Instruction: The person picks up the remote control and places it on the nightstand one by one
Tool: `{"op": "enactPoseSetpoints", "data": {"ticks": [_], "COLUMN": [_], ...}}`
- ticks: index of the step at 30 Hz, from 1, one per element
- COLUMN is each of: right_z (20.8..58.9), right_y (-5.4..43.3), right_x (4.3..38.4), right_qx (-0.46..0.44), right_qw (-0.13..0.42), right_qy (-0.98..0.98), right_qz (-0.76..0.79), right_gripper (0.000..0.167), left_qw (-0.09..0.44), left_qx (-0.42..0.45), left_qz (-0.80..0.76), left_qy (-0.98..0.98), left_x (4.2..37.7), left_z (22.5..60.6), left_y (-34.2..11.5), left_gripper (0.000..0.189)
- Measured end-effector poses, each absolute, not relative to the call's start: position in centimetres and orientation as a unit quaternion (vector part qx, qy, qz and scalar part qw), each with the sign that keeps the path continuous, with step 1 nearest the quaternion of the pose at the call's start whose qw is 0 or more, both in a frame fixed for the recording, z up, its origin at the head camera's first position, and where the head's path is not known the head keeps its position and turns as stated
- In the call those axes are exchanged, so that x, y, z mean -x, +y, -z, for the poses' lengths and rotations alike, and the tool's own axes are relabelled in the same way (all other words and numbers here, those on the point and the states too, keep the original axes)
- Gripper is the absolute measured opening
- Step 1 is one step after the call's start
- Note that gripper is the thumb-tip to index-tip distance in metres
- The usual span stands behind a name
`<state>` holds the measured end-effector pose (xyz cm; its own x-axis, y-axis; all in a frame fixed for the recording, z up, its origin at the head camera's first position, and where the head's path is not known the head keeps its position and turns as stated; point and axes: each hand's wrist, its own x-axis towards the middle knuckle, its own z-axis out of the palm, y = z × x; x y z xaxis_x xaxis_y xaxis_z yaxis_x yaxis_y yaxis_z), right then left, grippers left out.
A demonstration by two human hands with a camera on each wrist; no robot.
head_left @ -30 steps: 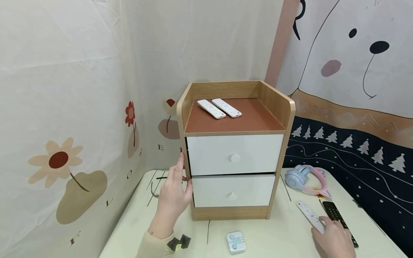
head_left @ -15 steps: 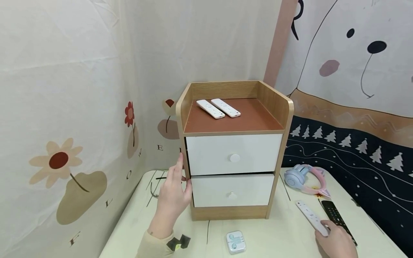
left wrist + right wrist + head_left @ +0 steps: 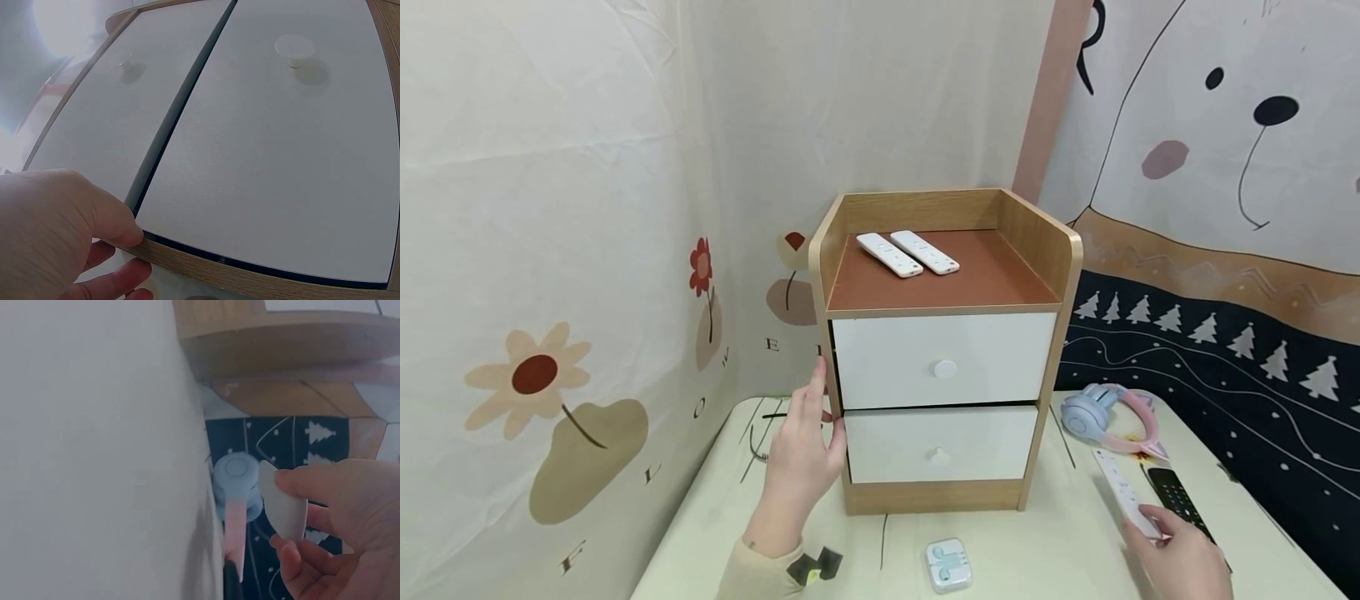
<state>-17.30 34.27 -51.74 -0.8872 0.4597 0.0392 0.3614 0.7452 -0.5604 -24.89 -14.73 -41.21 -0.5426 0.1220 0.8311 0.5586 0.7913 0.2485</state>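
My right hand (image 3: 1183,554) pinches the near end of a white remote control (image 3: 1126,492), thumb on one side and fingers on the other. The right wrist view has this remote (image 3: 284,503) tilted and raised off the table. On the left, my left hand (image 3: 801,458) rests against the side of a small wooden cabinet (image 3: 940,497), its fingers fairly straight. Its thumb touches the front edge between the upper drawer (image 3: 887,358) and lower drawer (image 3: 887,446). Both white drawers are pushed in. Two more white remotes (image 3: 890,254) lie side by side on the cabinet's brown top.
A black remote control (image 3: 1176,496) lies beside my right hand, partly covered by it. Behind it are blue and pink headphones (image 3: 1082,414). Earphones in a clear case (image 3: 948,564) sit in front of the cabinet. Printed curtains (image 3: 587,167) hang around the table.
My right hand has closed around the white remote and lifted it, its far end rising off the table. My left hand stays against the cabinet.
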Motion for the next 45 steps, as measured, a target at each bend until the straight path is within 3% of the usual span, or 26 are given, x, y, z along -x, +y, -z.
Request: {"op": "enactPoseSetpoints", "data": {"ticks": [5, 12, 19, 24, 33, 45], "right_z": [49.4, 45.6, 41.8, 39.9, 37.0, 32.6], "right_y": [32.5, 29.6, 27.4, 26.0, 23.7, 20.2], "right_x": [17.0, 15.8, 15.3, 15.4, 17.6, 20.2], "right_qx": [0.214, 0.182, 0.136, 0.038, -0.116, -0.131], "right_qw": [0.167, 0.343, 0.456, 0.529, 0.568, 0.537], "right_qy": [-0.919, -0.867, -0.809, -0.756, -0.719, -0.763], "right_qz": [-0.286, -0.314, -0.344, -0.384, -0.384, -0.336], "right_gripper": [0.057, 0.042, 0.046, 0.049, 0.044, 0.043], "left_qw": [0.437, 0.435, 0.437, 0.438, 0.437, 0.441], "left_qx": [0.204, 0.205, 0.205, 0.206, 0.206, 0.21], "left_qz": [0.251, 0.25, 0.251, 0.25, 0.248, 0.246], "left_qy": [-0.839, -0.84, -0.839, -0.838, -0.84, -0.837], "left_x": [24.9, 24.9, 25.0, 25.0, 25.0, 25.0], "left_z": [41.1, 41.2, 41.3, 41.3, 41.3, 41.3], "left_y": [-14.8, -14.8, -14.8, -14.9, -14.9, -14.9], "left_gripper": [0.103, 0.103, 0.103, 0.104, 0.104, 0.104]}}
